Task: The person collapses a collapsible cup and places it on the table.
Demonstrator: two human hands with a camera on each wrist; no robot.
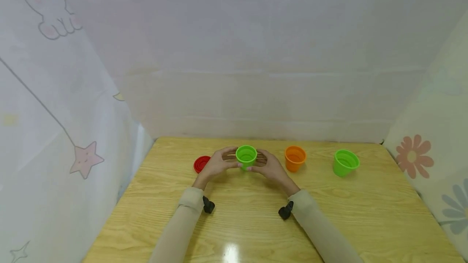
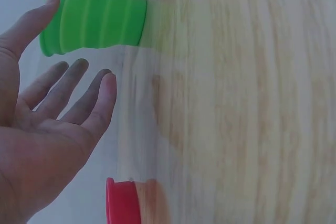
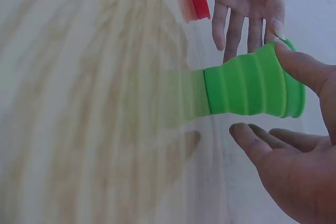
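A green collapsible cup (image 1: 246, 156), fully extended with ribbed sides, stands upright on the wooden table between the two hands. My left hand (image 1: 218, 162) is at its left side; in the left wrist view the thumb (image 2: 34, 22) meets the cup near its rim while the spread fingers stay apart from the wall. From the other side, my right hand (image 1: 269, 167) has its thumb (image 3: 302, 66) against the cup near the rim. Its other fingers are extended, with a gap to the cup in the right wrist view. Neither hand's fingers are curled round it.
Left of the hands lies a flattened red collapsible cup (image 1: 201, 164), partly hidden behind the left hand. To the right stand an orange cup (image 1: 294, 160) and another green cup (image 1: 345, 163), both extended. Patterned sheets (image 1: 270, 92) hang behind and beside the table (image 1: 248, 214).
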